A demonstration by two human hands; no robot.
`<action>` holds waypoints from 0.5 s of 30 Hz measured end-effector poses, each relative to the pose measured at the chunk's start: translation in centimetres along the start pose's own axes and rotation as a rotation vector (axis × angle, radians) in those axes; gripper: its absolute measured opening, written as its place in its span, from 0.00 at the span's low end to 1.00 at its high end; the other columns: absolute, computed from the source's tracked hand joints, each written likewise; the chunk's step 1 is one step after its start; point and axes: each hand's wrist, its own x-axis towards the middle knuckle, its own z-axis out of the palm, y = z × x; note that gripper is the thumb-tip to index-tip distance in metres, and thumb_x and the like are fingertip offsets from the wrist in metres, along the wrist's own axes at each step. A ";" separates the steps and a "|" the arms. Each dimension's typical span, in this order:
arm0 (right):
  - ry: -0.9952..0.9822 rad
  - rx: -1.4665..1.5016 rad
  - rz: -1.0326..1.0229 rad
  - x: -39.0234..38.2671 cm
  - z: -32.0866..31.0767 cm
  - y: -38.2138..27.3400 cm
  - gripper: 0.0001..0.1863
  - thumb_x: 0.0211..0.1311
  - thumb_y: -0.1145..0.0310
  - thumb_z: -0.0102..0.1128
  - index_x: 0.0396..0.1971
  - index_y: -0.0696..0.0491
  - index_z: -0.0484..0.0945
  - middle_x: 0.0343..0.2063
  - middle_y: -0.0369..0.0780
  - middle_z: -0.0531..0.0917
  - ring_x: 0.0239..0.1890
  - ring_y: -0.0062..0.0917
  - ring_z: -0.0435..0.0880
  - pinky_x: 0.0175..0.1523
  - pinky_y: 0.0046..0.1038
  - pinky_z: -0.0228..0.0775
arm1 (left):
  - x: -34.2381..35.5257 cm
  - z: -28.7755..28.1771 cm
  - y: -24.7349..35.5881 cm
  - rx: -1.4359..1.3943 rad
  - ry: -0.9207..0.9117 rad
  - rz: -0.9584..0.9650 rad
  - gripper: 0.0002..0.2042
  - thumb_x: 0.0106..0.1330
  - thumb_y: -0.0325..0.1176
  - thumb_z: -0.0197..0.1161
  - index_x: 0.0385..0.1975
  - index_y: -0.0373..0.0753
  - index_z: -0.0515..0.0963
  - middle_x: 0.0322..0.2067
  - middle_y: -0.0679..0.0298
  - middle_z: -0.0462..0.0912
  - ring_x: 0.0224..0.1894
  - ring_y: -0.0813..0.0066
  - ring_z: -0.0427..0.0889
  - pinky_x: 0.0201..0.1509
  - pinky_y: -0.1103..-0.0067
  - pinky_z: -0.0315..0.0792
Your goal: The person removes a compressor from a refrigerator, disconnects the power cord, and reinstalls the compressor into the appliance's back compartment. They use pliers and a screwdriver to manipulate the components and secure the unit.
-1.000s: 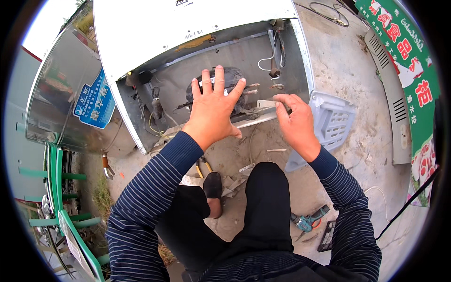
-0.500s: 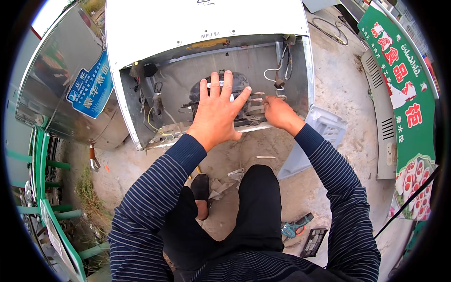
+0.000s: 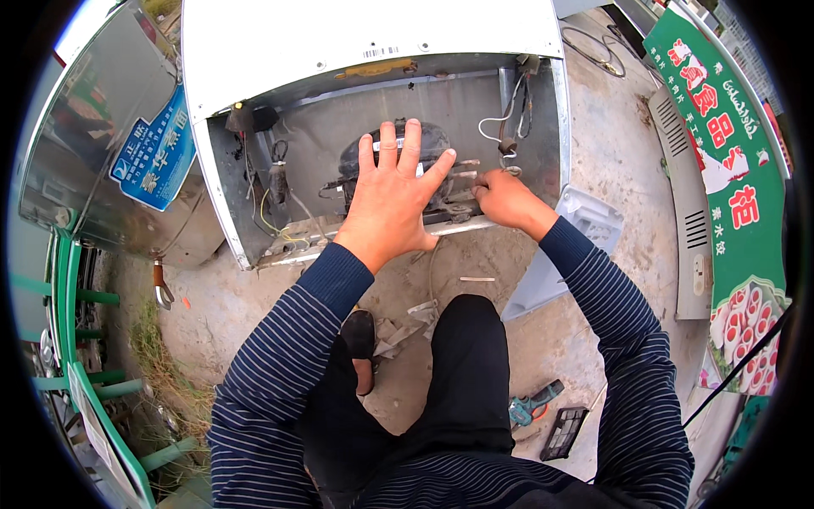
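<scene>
A white cabinet point(image 3: 365, 25) has an open metal compartment point(image 3: 314, 102) holding a black compressor point(image 3: 352, 153) with short copper tubes point(image 3: 466, 164). My left hand point(image 3: 390, 204) is spread over the compressor, fingers apart, holding nothing. My right hand point(image 3: 509, 199) is at the compressor's right beside the tubes, fingers curled closed around something I cannot make out. Wires and a cylindrical part point(image 3: 278, 178) hang at the left; a white wire point(image 3: 492, 136) loops down at the right.
A steel drum-like panel point(image 3: 93, 170) and green metal frame point(image 3: 72, 339) stand left. A pale plastic louvred panel point(image 3: 543, 288) leans right, near a green signboard point(image 3: 755, 254). A cordless drill point(image 3: 534, 403) and black tray point(image 3: 564, 433) lie on the concrete floor point(image 3: 602, 127).
My right hand has moved inward to the compressor tubes; the flat metal piece it held is now mostly hidden. My left hand stays spread. The view has shifted slightly.
</scene>
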 end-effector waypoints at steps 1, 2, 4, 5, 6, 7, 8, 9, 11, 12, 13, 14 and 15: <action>0.014 0.043 -0.023 -0.8 -0.3 -0.3 0.18 0.69 0.63 0.55 0.46 0.62 0.84 0.48 0.58 0.85 0.53 0.53 0.83 0.59 0.47 0.74 | 0.0 0.0 0.0 -0.001 -0.001 -0.003 0.57 0.31 0.52 0.85 0.72 0.58 0.68 0.74 0.42 0.56 0.73 0.33 0.58 0.74 0.42 0.54; 0.046 -0.009 -0.054 -1.4 -0.2 -0.8 0.17 0.70 0.64 0.56 0.46 0.62 0.84 0.45 0.58 0.86 0.51 0.53 0.84 0.58 0.46 0.74 | -0.1 0.1 0.0 -0.001 0.002 -0.007 0.57 0.31 0.52 0.85 0.72 0.58 0.68 0.74 0.42 0.56 0.73 0.33 0.58 0.74 0.42 0.54; 0.116 -0.119 -0.111 -2.6 0.0 -2.0 0.16 0.71 0.65 0.57 0.45 0.63 0.84 0.40 0.57 0.86 0.47 0.53 0.85 0.54 0.46 0.75 | -0.1 0.3 -0.1 -0.005 0.014 -0.009 0.57 0.30 0.52 0.85 0.72 0.58 0.69 0.74 0.43 0.56 0.73 0.33 0.58 0.74 0.42 0.54; 0.118 -0.101 -0.133 -3.0 0.0 -2.3 0.16 0.71 0.65 0.57 0.43 0.63 0.84 0.39 0.57 0.86 0.45 0.54 0.85 0.53 0.47 0.75 | -0.1 0.4 0.0 -0.009 0.019 -0.011 0.56 0.30 0.52 0.85 0.71 0.57 0.69 0.74 0.43 0.56 0.73 0.33 0.58 0.74 0.42 0.54; 0.120 -0.082 -0.156 -3.2 0.0 -2.6 0.15 0.70 0.65 0.57 0.42 0.63 0.85 0.38 0.57 0.86 0.43 0.55 0.84 0.52 0.48 0.75 | -0.1 0.5 -0.1 -0.011 0.023 -0.011 0.56 0.30 0.52 0.85 0.71 0.57 0.69 0.74 0.43 0.57 0.73 0.33 0.58 0.74 0.42 0.54; 0.122 -0.063 -0.180 -3.4 -0.1 -2.8 0.15 0.70 0.66 0.57 0.41 0.63 0.85 0.38 0.58 0.85 0.41 0.57 0.83 0.51 0.49 0.75 | -0.2 0.5 -0.1 -0.012 0.026 -0.013 0.56 0.30 0.51 0.85 0.71 0.57 0.70 0.74 0.43 0.57 0.72 0.34 0.59 0.74 0.42 0.54; 0.111 -0.006 -0.186 -3.7 -0.2 -2.9 0.15 0.70 0.66 0.58 0.42 0.63 0.85 0.38 0.57 0.86 0.42 0.56 0.84 0.52 0.47 0.75 | -0.2 0.6 -0.2 -0.018 0.031 -0.009 0.56 0.30 0.51 0.85 0.71 0.57 0.70 0.74 0.43 0.57 0.72 0.33 0.59 0.73 0.42 0.54; 0.100 0.047 -0.193 -3.8 -0.5 -2.8 0.15 0.69 0.66 0.58 0.42 0.64 0.85 0.39 0.57 0.86 0.43 0.55 0.84 0.52 0.46 0.76 | -0.1 0.7 -0.1 -0.026 0.039 -0.008 0.56 0.29 0.51 0.85 0.70 0.57 0.70 0.74 0.43 0.57 0.72 0.33 0.59 0.73 0.42 0.55; 0.105 0.135 -0.273 -3.9 -0.8 -2.1 0.16 0.69 0.66 0.59 0.46 0.63 0.84 0.42 0.55 0.86 0.45 0.50 0.85 0.53 0.42 0.76 | -0.1 0.7 -0.3 -0.038 0.052 -0.006 0.55 0.29 0.51 0.85 0.70 0.57 0.71 0.73 0.43 0.58 0.72 0.33 0.59 0.73 0.42 0.55; 0.121 0.167 -0.345 -4.0 -0.8 -1.3 0.17 0.69 0.66 0.60 0.48 0.63 0.84 0.44 0.54 0.86 0.47 0.46 0.86 0.54 0.41 0.75 | -0.1 0.6 -0.2 -0.045 0.058 -0.005 0.55 0.29 0.51 0.85 0.70 0.57 0.71 0.73 0.43 0.58 0.72 0.33 0.59 0.73 0.42 0.55; 0.137 0.200 -0.416 -4.0 -0.9 -0.9 0.18 0.68 0.67 0.61 0.51 0.63 0.83 0.47 0.53 0.86 0.49 0.43 0.87 0.55 0.39 0.75 | -0.1 0.6 -0.2 -0.052 0.064 -0.004 0.55 0.29 0.51 0.85 0.70 0.57 0.71 0.73 0.42 0.58 0.72 0.33 0.59 0.73 0.42 0.55; 0.129 0.197 -0.413 -4.2 -0.9 -0.6 0.17 0.68 0.68 0.61 0.51 0.63 0.83 0.47 0.52 0.86 0.49 0.41 0.87 0.55 0.38 0.75 | -0.1 0.7 -0.2 -0.054 0.067 -0.003 0.55 0.29 0.51 0.85 0.70 0.57 0.71 0.73 0.42 0.58 0.72 0.33 0.59 0.73 0.42 0.55; 0.123 0.198 -0.412 -4.4 -1.0 -0.7 0.17 0.68 0.68 0.62 0.51 0.63 0.83 0.47 0.50 0.86 0.49 0.39 0.86 0.55 0.38 0.75 | -0.2 0.7 -0.3 -0.052 0.070 -0.001 0.55 0.29 0.51 0.85 0.70 0.57 0.71 0.73 0.42 0.58 0.72 0.33 0.59 0.73 0.42 0.55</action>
